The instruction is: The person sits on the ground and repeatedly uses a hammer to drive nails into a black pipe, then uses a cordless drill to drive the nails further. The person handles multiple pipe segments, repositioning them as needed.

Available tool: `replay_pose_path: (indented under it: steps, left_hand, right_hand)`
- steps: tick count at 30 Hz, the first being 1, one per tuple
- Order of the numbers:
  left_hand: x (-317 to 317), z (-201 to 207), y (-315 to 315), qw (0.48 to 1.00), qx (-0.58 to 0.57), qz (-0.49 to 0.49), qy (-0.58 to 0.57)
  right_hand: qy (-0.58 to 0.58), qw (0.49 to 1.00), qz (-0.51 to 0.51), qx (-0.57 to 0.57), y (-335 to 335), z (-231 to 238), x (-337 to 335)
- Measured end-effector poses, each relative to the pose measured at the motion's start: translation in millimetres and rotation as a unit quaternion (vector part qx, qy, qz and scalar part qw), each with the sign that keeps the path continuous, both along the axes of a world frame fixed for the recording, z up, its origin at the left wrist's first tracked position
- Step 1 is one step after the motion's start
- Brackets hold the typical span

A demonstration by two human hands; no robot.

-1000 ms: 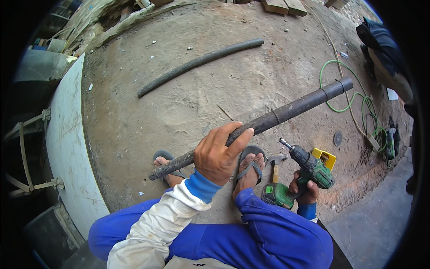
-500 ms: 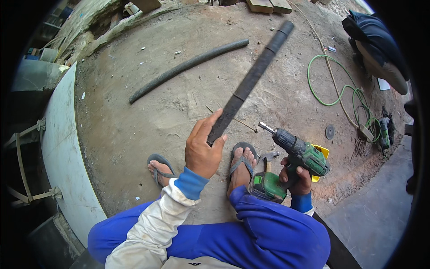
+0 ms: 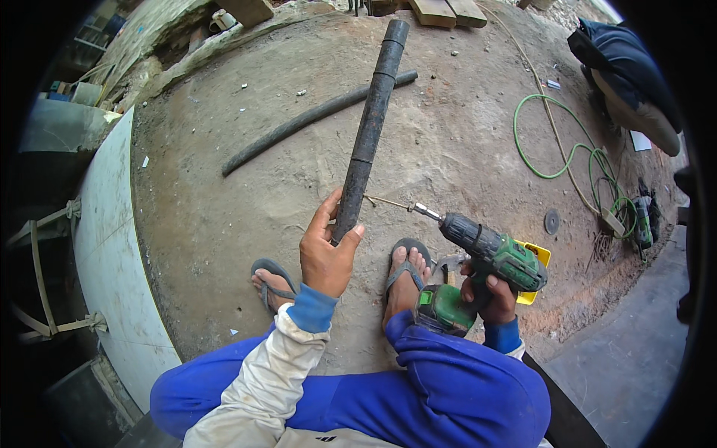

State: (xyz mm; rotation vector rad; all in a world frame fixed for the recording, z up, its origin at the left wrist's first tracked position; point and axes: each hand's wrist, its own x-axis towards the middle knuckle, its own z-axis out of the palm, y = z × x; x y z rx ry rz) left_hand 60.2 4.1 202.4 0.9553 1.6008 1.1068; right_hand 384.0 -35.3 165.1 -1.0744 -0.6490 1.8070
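Hammer (image 3: 451,261), yellow object (image 3: 541,254) behind green drill (image 3: 514,263)

A head-worn fisheye looks down on both hands (image 3: 326,257) (image 3: 496,301).

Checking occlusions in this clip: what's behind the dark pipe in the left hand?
Dirt ground and a second dark pipe, which shows on both sides of the held pipe. Its stretch where they cross is covered.

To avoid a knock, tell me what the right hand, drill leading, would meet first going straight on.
Probably the dark pipe in the left hand; the thin stick appears nearer in line but seems lower. Depth is unclear.
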Motion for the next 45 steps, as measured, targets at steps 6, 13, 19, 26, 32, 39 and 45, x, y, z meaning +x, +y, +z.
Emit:
replay_pose_path:
  steps: [6, 13, 19, 26, 32, 39, 45]
  left_hand:
    - [1.3, -5.4, 4.9, 1.000, 0.011, -0.001, -0.005]
    - [-3.1, -11.5, 8.4, 0.996, 0.033, -0.042, 0.070]
    - [-12.6, -17.8, 8.3, 0.993, 0.016, -0.078, 0.083]
    - [-25.0, -16.7, 10.6, 0.990, 0.026, -0.117, 0.081]
    - [-23.8, -8.7, 15.5, 0.990, 0.056, -0.102, 0.073]
    - [-23.2, -14.5, 10.7, 0.993, 0.009, -0.103, 0.064]
    - [-25.2, -14.2, 10.1, 0.994, -0.002, -0.095, 0.063]
  right_hand:
    - [-0.019, 1.000, -0.002, -0.003, 1.2, 3.8, 2.3]
    - [-0.028, 1.000, 0.006, -0.014, -1.7, 0.4, 10.6]
    - [-0.163, 0.982, 0.086, 0.037, 0.7, -1.4, 16.4]
    - [-0.146, 0.982, 0.114, 0.022, -1.1, 8.7, 13.6]
    - [-0.134, 0.989, 0.065, -0.005, -11.0, 6.0, 7.5]
    - [-0.098, 0.993, 0.068, -0.001, -13.8, 9.3, 7.8]
    - [-0.088, 0.994, 0.066, -0.008, -16.7, 2.4, 12.7]
